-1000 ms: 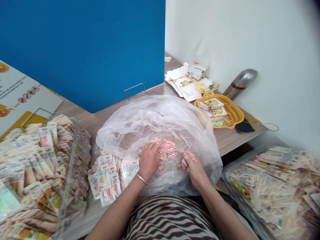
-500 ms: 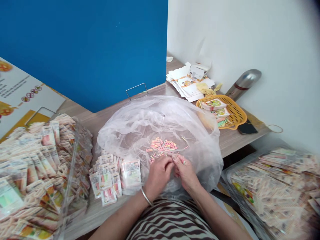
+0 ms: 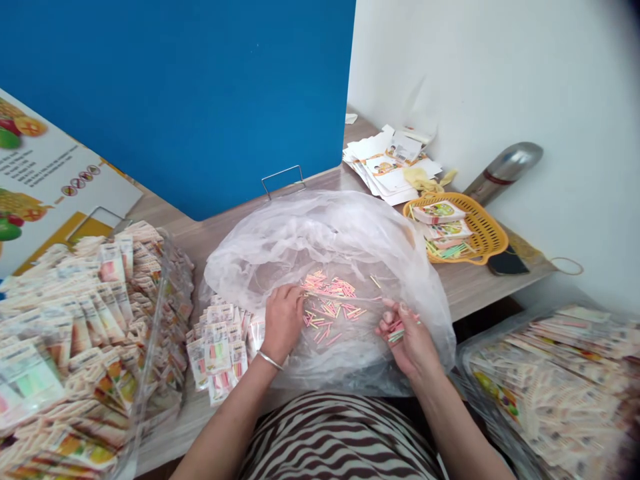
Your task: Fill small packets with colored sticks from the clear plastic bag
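Note:
Short pink, yellow and green sticks (image 3: 333,307) lie scattered on a crumpled clear plastic bag (image 3: 320,233). My right hand (image 3: 407,333) pinches a small bunch of pink and green sticks at the right of the scatter. My left hand (image 3: 283,322) lies palm down with its fingertips at the scatter's left edge, and the palm hides anything beneath it. A metal bangle (image 3: 270,360) circles my left wrist. Next to that hand, a stack of filled printed packets (image 3: 217,350) lies on the wooden table (image 3: 465,280).
Clear bins of packets stand at left (image 3: 160,313) and right (image 3: 545,393). Farther back are a yellow basket (image 3: 487,230), paper sheets (image 3: 387,167), a steel flask (image 3: 503,173) and a dark phone (image 3: 507,263). A blue panel (image 3: 175,100) and white wall (image 3: 475,67) bound the table.
My hands have moved apart from their close position. The right hand has shifted right with its sticks, and the left has gone back to the scatter. The view has swung slightly.

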Demonstrator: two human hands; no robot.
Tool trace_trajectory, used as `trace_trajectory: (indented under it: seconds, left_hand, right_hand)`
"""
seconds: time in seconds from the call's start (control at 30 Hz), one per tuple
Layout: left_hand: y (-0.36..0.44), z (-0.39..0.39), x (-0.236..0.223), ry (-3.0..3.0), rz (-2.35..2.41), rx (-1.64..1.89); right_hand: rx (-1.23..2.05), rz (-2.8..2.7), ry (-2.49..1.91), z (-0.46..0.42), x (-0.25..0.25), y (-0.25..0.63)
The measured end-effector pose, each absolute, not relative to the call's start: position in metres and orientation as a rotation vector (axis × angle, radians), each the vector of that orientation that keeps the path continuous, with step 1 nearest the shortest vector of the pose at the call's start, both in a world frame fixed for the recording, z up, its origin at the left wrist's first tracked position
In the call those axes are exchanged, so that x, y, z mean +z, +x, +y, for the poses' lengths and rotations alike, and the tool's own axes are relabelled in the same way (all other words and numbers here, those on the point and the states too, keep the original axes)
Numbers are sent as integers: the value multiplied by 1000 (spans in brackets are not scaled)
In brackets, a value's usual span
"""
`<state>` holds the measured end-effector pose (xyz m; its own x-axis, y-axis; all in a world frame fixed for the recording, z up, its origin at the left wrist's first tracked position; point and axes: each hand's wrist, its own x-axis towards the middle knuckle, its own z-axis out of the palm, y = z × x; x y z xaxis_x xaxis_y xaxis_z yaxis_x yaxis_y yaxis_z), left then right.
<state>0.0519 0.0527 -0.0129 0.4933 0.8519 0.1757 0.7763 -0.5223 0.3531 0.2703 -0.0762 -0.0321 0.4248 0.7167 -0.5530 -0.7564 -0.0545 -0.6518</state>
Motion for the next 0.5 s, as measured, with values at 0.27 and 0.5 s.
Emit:
trace_trajectory:
  seconds: [0.27, 0.5]
  left_hand:
    - [83, 81, -25, 2499, 1402, 489]
    - [61, 70, -2, 2327, 1395, 698]
  right_hand:
    - [1196, 16, -1173, -79, -29, 272]
    - [1174, -41, -1285, -82, -28, 277]
